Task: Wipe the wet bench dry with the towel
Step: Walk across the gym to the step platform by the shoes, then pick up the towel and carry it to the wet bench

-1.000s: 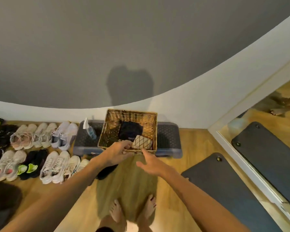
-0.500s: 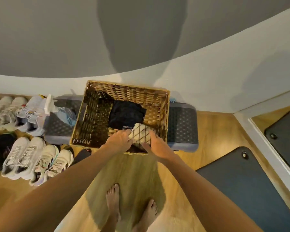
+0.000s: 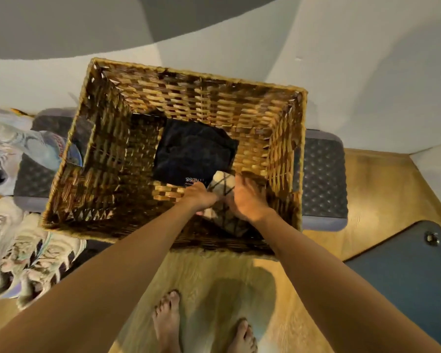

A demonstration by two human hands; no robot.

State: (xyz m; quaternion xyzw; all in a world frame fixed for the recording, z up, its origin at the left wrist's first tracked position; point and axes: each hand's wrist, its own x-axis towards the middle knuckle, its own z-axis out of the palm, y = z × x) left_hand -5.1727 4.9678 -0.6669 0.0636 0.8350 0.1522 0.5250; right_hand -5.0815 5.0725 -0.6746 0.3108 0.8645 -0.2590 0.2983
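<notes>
Both forearms are bare to the lower frame edge, with no sleeves, watch or rings visible on the left hand [image 3: 200, 197] or right hand [image 3: 247, 200]; the feet [image 3: 167, 319] are bare.
</notes>
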